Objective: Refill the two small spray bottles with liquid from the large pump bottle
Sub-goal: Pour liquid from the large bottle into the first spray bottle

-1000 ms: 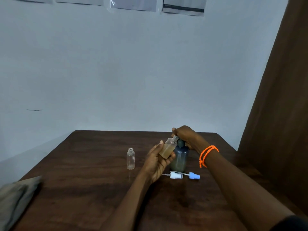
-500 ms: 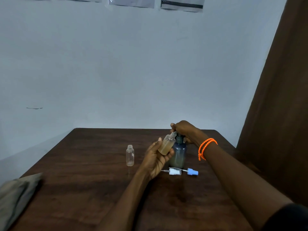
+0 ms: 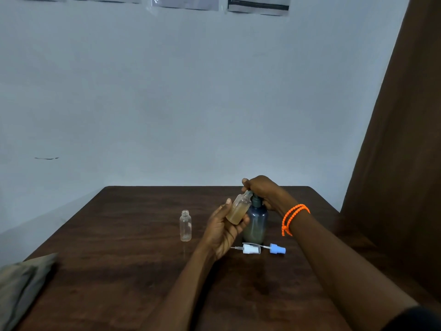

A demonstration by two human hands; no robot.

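My left hand (image 3: 223, 231) holds a small clear spray bottle (image 3: 238, 209) tilted, its open neck up against the pump's nozzle; amber liquid fills its lower part. The large dark pump bottle (image 3: 256, 224) stands upright on the brown table (image 3: 133, 271). My right hand (image 3: 262, 189) rests on top of its pump head, fingers closed over it. A second small clear bottle (image 3: 185, 226), uncapped and with no visible liquid, stands to the left. Two spray caps lie in front of the pump bottle: a white one (image 3: 250, 249) and a blue one (image 3: 278, 249).
A grey folded cloth (image 3: 19, 285) lies at the table's left front corner. A brown curtain (image 3: 405, 139) hangs on the right. The pale wall stands close behind the table's far edge.
My right hand has risen and come down again slightly on the pump head. The small bottle stays at the nozzle in my left hand. The view shifted a little.
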